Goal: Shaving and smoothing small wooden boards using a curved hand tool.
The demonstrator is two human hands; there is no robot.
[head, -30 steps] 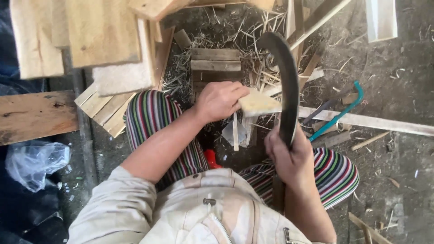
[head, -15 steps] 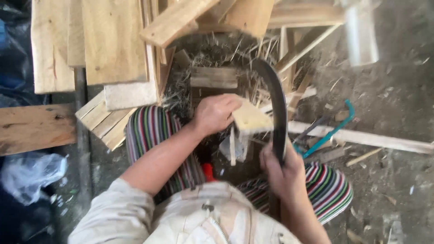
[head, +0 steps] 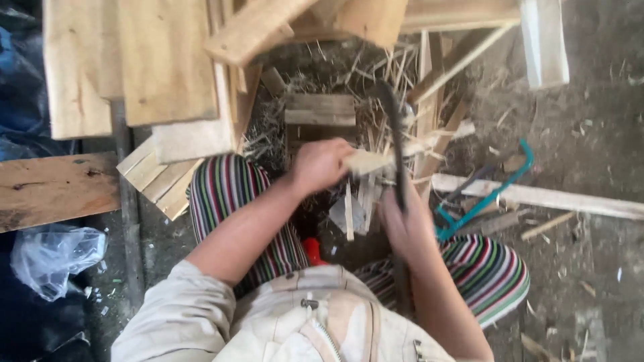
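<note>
My left hand point(head: 320, 164) grips a pale piece of wood point(head: 367, 161) and holds it level above my knees in striped trousers. My right hand point(head: 402, 224), blurred by motion, is closed round the handle of a long dark curved blade point(head: 394, 144). The blade's edge meets the right end of the wood piece. Thin pale splinters point(head: 349, 211) hang and lie under the wood. A small wooden block point(head: 320, 115) stands just beyond my hands among wood shavings.
Planks and boards point(head: 154, 67) are stacked at the upper left, and a brown board point(head: 57, 188) lies at the left. A clear plastic bag point(head: 54, 258) sits at the lower left. A teal-framed hacksaw point(head: 493, 191) and long sticks point(head: 550, 198) lie on the dirt at right.
The curved blade has swung down and left onto the end of the wood piece, and my right hand has blurred with the stroke. My left hand kept its hold on the wood.
</note>
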